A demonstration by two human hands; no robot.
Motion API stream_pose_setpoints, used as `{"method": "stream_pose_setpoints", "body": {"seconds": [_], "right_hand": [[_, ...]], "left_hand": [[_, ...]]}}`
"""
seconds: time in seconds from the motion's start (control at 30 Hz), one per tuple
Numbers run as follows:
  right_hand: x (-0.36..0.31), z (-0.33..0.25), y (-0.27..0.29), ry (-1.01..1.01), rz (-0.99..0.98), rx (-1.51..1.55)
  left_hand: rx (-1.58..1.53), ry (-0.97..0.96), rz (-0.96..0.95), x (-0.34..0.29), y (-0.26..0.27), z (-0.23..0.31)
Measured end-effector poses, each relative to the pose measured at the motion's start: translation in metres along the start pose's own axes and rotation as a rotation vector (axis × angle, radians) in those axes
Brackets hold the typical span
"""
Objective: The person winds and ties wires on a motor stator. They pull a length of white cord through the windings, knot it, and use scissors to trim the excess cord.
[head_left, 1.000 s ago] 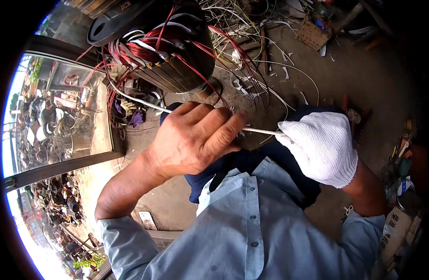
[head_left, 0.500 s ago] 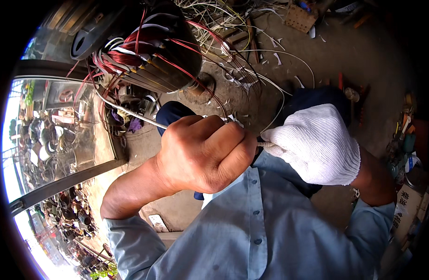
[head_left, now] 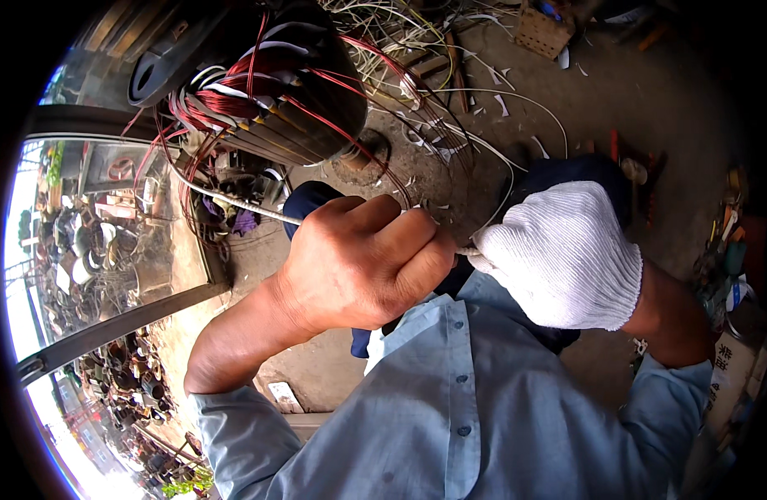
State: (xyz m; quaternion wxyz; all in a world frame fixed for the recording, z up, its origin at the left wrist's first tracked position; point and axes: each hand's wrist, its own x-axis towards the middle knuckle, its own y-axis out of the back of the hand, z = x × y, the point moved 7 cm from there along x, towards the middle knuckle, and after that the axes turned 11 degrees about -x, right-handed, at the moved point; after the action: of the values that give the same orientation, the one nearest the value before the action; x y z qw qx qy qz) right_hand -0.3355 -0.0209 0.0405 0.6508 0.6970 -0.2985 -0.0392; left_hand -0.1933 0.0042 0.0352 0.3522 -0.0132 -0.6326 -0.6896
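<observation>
My bare left hand (head_left: 371, 265) is closed in a fist around a white sleeved cord (head_left: 248, 207). This cord curves down from the motor windings and enters the fist from the left. To its right, my right hand (head_left: 558, 257), in a white knitted glove, pinches the short stretch showing between the two hands. A thin white strand also rises from the gloved fingers. Beyond my left hand stands a dark, round motor stator (head_left: 321, 125) with red copper windings (head_left: 225, 104) and white sleeves. What lies inside either fist is hidden.
Loose red wires (head_left: 350, 137) hang from the stator towards my hands. A tangle of pale cord (head_left: 379, 37) and white scraps (head_left: 500, 104) litter the floor. A metal-framed glass pane (head_left: 117, 225) stands at left. Tools and boxes line the right edge (head_left: 734, 242).
Both hands keep their grip on the cord. The left hand has tilted slightly upward, and the gap between the hands looks a little changed. The view has shifted slightly.
</observation>
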Motion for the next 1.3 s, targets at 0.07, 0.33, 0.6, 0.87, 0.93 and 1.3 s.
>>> {"method": "stream_pose_setpoints", "body": {"seconds": [0.07, 0.33, 0.6, 0.87, 0.93, 1.3], "right_hand": [[-0.002, 0.001, 0.002, -0.016, -0.002, -0.026], [-0.007, 0.019, 0.002, -0.076, -0.049, -0.021], [-0.01, 0.023, 0.002, -0.105, -0.046, 0.045], [-0.019, 0.021, -0.024, -0.183, 0.038, 0.251], [-0.026, 0.014, -0.043, -0.214, 0.033, 0.328], [-0.02, -0.054, -0.143, -0.531, -0.495, 1.11]], "left_hand": [[-0.007, -0.005, 0.003, -0.005, 0.001, -0.009], [0.166, 0.045, 0.013, -0.06, 0.035, -0.063], [0.418, 0.179, -0.041, -0.111, 0.085, -0.113], [0.475, 0.651, 0.589, -0.186, 0.112, -0.114], [-0.148, 0.846, 1.035, -0.215, 0.078, -0.113], [-1.045, 1.037, 1.386, -0.195, 0.002, -0.06]]}}
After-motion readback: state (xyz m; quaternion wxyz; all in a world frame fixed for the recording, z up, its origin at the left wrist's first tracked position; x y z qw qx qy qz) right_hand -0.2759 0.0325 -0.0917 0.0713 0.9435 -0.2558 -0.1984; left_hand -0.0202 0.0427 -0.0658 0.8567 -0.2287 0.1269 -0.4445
